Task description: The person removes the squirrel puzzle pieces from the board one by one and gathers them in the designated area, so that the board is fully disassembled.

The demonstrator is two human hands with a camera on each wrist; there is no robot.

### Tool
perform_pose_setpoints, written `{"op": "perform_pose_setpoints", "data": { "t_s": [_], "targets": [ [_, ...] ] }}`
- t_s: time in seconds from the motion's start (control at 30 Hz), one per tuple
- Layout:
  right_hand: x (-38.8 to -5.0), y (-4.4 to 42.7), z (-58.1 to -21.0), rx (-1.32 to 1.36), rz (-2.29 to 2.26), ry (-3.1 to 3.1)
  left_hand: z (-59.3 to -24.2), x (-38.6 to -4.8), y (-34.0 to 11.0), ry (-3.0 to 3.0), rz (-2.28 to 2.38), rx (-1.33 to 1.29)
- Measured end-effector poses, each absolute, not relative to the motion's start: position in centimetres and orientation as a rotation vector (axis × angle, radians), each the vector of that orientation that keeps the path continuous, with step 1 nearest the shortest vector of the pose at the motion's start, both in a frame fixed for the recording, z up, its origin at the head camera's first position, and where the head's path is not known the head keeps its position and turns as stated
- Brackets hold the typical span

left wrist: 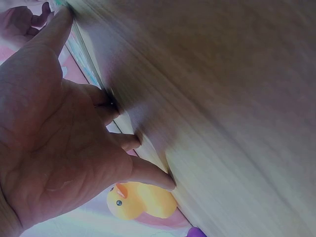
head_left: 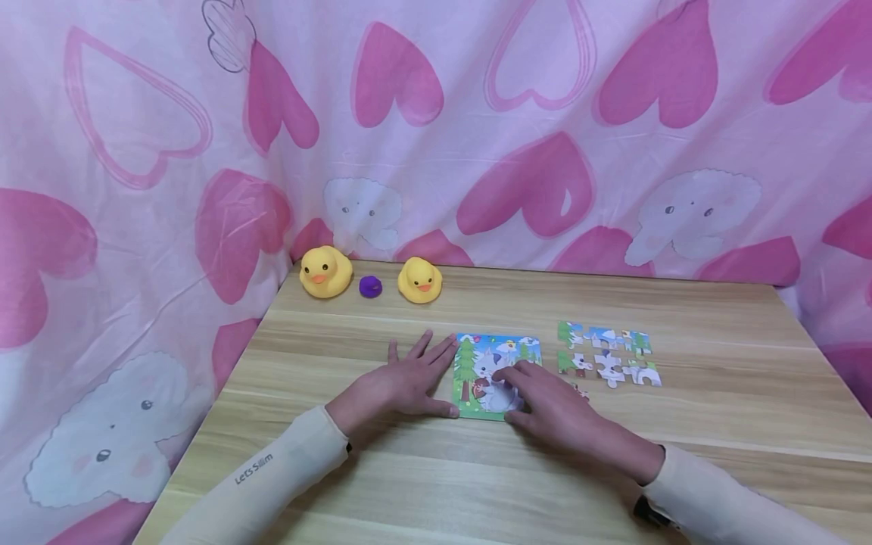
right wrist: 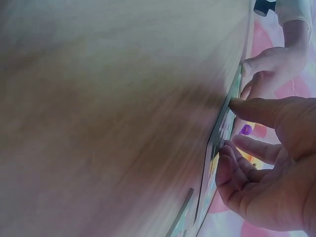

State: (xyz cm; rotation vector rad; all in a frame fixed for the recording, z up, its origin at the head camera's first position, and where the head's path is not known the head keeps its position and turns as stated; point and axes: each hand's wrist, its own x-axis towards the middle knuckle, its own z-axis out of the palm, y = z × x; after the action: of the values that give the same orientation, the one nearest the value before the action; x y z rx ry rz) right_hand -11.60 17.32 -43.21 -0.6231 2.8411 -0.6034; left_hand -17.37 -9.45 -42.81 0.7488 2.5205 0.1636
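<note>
A square picture puzzle (head_left: 468, 363) with a white animal and green trees lies flat on the table in the head view. My left hand (head_left: 412, 381) is spread at its left side, with thumb and fingertips at the left edge. Over its right part is my right hand (head_left: 553, 403), fingers loosely bent. In the right wrist view, the thumb of my right hand (right wrist: 276, 163) touches the puzzle's edge (right wrist: 215, 133). No loose piece shows in either hand. Several jigsaw pieces (head_left: 611, 369) lie in rows to the right, one partly hidden behind the right hand.
Along the back of the wooden table (head_left: 736, 348) stand a larger yellow duck (head_left: 327, 272), a small purple duck (head_left: 371, 286) and another yellow duck (head_left: 420, 281). A pink curtain (head_left: 450, 182) with hearts hangs behind and at the sides.
</note>
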Motion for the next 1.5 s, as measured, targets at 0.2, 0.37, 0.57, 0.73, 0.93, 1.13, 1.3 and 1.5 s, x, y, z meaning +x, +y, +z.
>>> {"op": "perform_pose_setpoints", "data": {
  "t_s": [0.2,0.37,0.57,0.73,0.93,1.13,1.3,1.5],
  "targets": [
    [-12.0,17.4,-43.4,-0.597,-0.708,2.789,-42.8,-17.3,-9.5,2.518,0.165,0.753],
    [-12.3,17.5,-43.4,-0.599,-0.738,2.761,-42.8,-17.4,-9.4,2.514,0.171,0.739],
    [-12.6,17.6,-43.4,-0.608,-0.769,2.718,-42.8,-17.4,-9.4,2.512,0.163,0.731],
    [-12.8,17.8,-43.4,-0.650,-0.798,2.682,-42.8,-17.4,-9.4,2.505,0.173,0.727],
    [-13.0,17.9,-43.4,-0.700,-0.807,2.668,-42.8,-17.4,-9.4,2.496,0.182,0.725],
    [-13.0,18.0,-43.7,-0.703,-0.760,2.733,-42.9,-17.5,-9.5,2.504,0.174,0.732],
    [-12.3,19.0,-43.6,-0.672,-0.771,2.783,-42.9,-17.6,-9.4,2.505,0.167,0.738],
    [-11.7,21.5,-43.1,-0.654,-0.791,2.813,-42.9,-17.4,-9.5,2.508,0.149,0.744]
  ]
}}
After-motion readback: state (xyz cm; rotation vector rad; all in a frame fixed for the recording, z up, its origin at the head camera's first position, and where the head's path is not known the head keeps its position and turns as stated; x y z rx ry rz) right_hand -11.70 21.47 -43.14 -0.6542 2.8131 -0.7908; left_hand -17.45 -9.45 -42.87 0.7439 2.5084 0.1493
